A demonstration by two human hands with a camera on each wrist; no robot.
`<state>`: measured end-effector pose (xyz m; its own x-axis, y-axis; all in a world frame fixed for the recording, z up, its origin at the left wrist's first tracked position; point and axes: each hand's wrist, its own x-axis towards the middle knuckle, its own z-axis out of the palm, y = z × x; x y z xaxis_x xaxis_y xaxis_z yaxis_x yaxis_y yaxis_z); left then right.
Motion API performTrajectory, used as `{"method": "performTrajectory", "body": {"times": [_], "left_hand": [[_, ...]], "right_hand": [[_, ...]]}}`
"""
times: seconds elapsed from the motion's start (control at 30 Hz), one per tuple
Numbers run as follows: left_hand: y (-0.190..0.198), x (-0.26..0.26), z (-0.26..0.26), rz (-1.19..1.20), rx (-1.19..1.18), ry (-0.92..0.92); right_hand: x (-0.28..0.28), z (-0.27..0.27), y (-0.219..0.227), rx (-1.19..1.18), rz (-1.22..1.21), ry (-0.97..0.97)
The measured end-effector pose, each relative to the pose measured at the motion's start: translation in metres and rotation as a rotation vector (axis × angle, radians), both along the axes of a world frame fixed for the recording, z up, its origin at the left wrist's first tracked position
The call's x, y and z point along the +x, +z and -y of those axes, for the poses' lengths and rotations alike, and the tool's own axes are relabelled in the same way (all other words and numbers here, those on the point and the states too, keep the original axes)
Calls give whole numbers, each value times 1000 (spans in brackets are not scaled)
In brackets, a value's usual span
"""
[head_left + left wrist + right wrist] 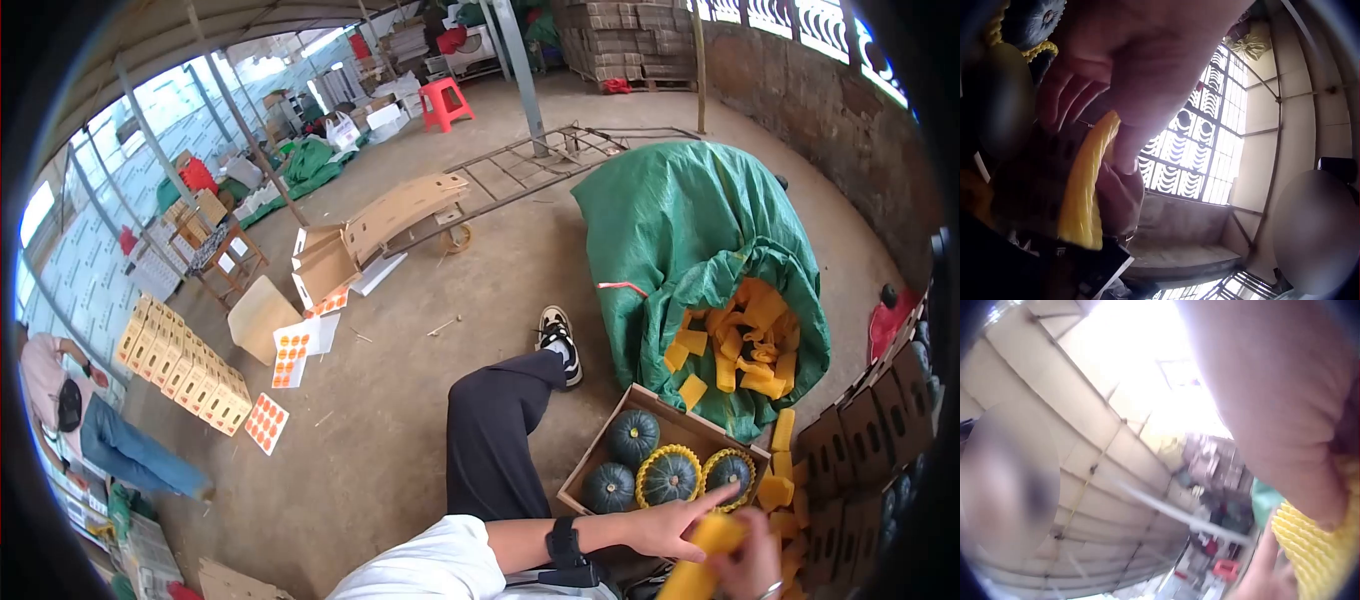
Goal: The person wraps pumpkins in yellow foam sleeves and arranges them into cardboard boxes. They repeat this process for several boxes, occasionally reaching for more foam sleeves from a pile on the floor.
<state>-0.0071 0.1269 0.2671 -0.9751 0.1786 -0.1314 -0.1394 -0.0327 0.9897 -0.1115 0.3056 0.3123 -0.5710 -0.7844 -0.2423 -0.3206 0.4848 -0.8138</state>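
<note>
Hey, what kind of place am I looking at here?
Probably a produce packing shed: green squashes sit in an open carton, a green sack spills yellow foam sleeves, and flattened cardboard lies nearby.

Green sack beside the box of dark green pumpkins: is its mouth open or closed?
Open. The mouth of the green sack gapes wide, and many yellow foam pieces show inside it.
</note>
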Motion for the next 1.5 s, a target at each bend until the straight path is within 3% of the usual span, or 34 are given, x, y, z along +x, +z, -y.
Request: {"method": "performTrajectory", "body": {"times": [0.07, 0.13, 0.17, 0.2, 0.27, 0.3, 0.33, 0.37, 0.4, 0.43, 0.47, 0.5, 0.53, 0.57, 0.6, 0.63, 0.67, 0.73, 0.77, 0.8, 0.87, 0.9, 0.93, 0.97, 1.0, 1.13, 1.23, 1.27, 1.33, 1.37, 1.4, 1.5], "left_hand": [[-32, 8, -6, -494, -208, 84], [-14, 23, 1, -440, -194, 81], [-15, 28, -1, -354, -238, 26], [-17, 32, -4, -262, -275, -34], [-36, 37, -11, -313, -333, 55], [-37, 38, -13, -223, -353, -21], [-41, 39, -15, -133, -366, -111], [-53, 36, -7, 82, -191, -303], [-44, 41, 4, 98, -96, -463], [-56, 48, 5, 64, 102, -483], [-49, 53, 6, -188, -25, -292], [-58, 55, -2, -146, 6, -133], [-54, 56, -7, -219, -182, 77], [-50, 54, -11, -165, -217, 249], [-53, 52, -9, -209, -362, 440], [-66, 53, 3, -219, -551, 485], [-80, 56, 9, -221, -742, 537], [-67, 48, 4, -226, -597, 290], [-57, 47, 4, -81, -306, 15], [-65, 45, 0, 34, 149, -116], [-72, 41, 8, 253, 401, 192], [-74, 33, 13, 122, 331, 423], [-74, 28, 18, 7, 89, 612], [-70, 27, 21, -28, 6, 668], [-65, 24, 25, -63, -82, 717], [-61, 26, 27, -67, -355, 714], [-41, 32, 36, -62, -235, 697], [-40, 33, 34, -54, -236, 701], [-36, 30, 28, -94, 169, 430], [-29, 30, 26, 32, 369, 270], [-29, 30, 18, 35, 450, 284], [-34, 28, 20, 80, 343, 424]], "right_hand": [[20, -13, -31, 12, -105, 215], [33, -32, -79, -38, 152, 95], [49, -31, -81, -92, 173, 72], [56, -35, -94, -55, 11, 195], [82, -14, -60, 141, -364, 314], [84, -17, -73, 4, -395, 254], [78, -11, -103, -368, -553, 128], [73, -18, -132, -633, -347, -195], [63, -35, -119, -645, 77, -282], [72, -39, -92, -862, 764, -461], [96, -24, -73, -786, 682, -774], [82, -41, -90, -797, 1368, -758], [85, -36, -80, -636, 863, -368], [90, -37, -101, -510, 809, -226], [89, -32, -93, -216, 244, -162], [88, -24, -93, -291, -260, -256], [80, -23, -92, -370, -402, -349], [71, -13, -87, -224, -606, -326], [66, -5, -88, -152, -751, -214], [60, 3, -93, -80, -889, -101], [45, 12, -90, 38, -833, -109], [38, 15, -90, 143, -857, -128], [32, 17, -91, 249, -880, -144], [29, 17, -106, 408, -762, -53], [26, 19, -109, 407, -756, -60], [29, 19, -99, 408, -637, -75], [42, 14, -74, -35, -683, -273], [45, 13, -65, -34, -677, -268], [48, 12, -50, -178, -747, -251], [50, 11, -49, -200, -790, -214], [52, 10, -49, -206, -795, -214], [59, 7, -57, -383, -631, -260]]}}
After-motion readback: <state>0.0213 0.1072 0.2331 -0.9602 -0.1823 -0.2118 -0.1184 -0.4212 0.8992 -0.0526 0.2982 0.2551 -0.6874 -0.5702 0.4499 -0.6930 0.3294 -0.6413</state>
